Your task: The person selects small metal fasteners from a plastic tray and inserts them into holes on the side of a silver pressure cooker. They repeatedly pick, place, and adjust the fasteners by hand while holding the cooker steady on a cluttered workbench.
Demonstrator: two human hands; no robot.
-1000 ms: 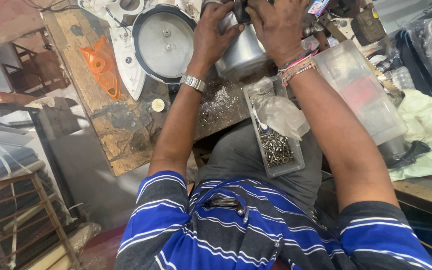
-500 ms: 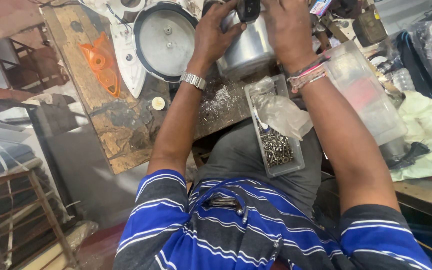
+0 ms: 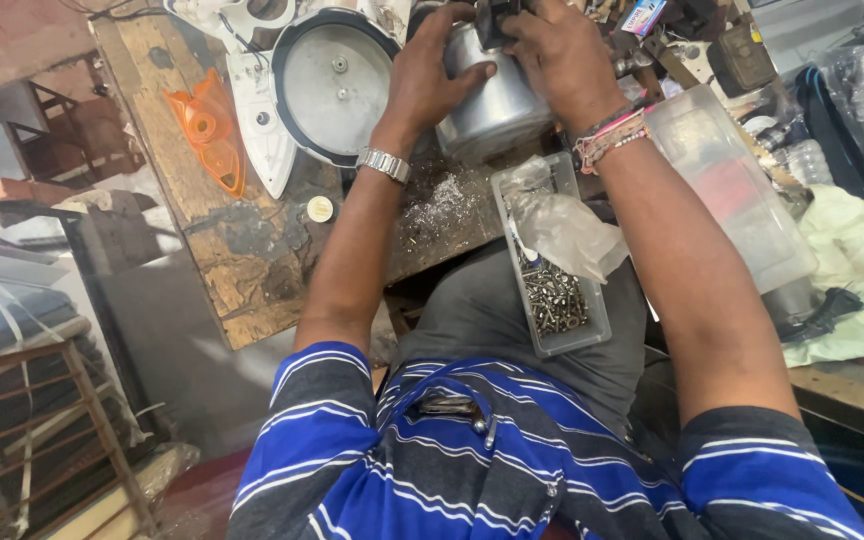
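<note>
A dented silver pot sits at about twelve o'clock on the far part of the wooden workbench, gripped from both sides. The left hand wraps its side at nine o'clock, thumb laid across the metal, fingers curled over the rim. The right hand closes over the top at one o'clock, clasped around a small dark part at the pot's rim; what that part is cannot be told.

At nine o'clock from the pot lies a round grey lid with a dark rim, and beyond it a white iron shell and an orange plastic piece. Metal shavings are scattered on the bench at seven o'clock, near a small round cap. At six o'clock a clear tray holds screws, with a crumpled plastic bag lying over its far end. A clear plastic box stands at four o'clock, by the right forearm. A metal watch circles the left wrist; beaded bands circle the right.
</note>
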